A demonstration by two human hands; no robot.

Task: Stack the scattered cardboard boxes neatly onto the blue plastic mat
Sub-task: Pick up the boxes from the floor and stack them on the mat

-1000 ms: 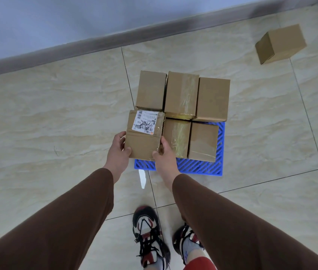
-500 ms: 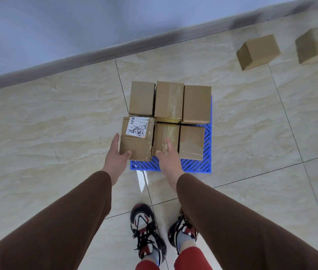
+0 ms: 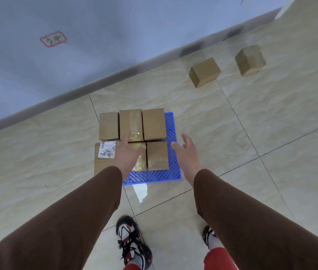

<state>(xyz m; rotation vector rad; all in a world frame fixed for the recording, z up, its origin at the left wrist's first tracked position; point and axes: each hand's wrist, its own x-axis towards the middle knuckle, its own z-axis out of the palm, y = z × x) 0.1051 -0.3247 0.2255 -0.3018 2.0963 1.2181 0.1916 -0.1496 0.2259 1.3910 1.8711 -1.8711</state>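
— On the floor [image 3: 251, 133], by the wall [image 3: 115, 36], what's the biggest thing?

— After the tiles, the mat [image 3: 170, 172], blue and slatted. Six boxes sit on it in two rows of three, packed close.

— Which ones?

— Back row: back-left box [image 3: 108, 126], taped box [image 3: 130, 123], back-right box [image 3: 153, 124]. Front row: label box [image 3: 103, 152] at the left, overhanging the mat's edge, middle box [image 3: 140, 158], front-right box [image 3: 157, 155].

— Any off the mat?

— Two, well apart from it near the wall: near box [image 3: 205, 72] and far box [image 3: 249, 59].

— And the hands?

— Left hand [image 3: 128, 152] is over the middle box, fingers straight, holding nothing; touching or not, I can't tell. Right hand [image 3: 185, 151] hovers beside the mat's right edge, fingers spread and relaxed, empty.

— Smaller things?

— Shoes [image 3: 132, 244] at the bottom.
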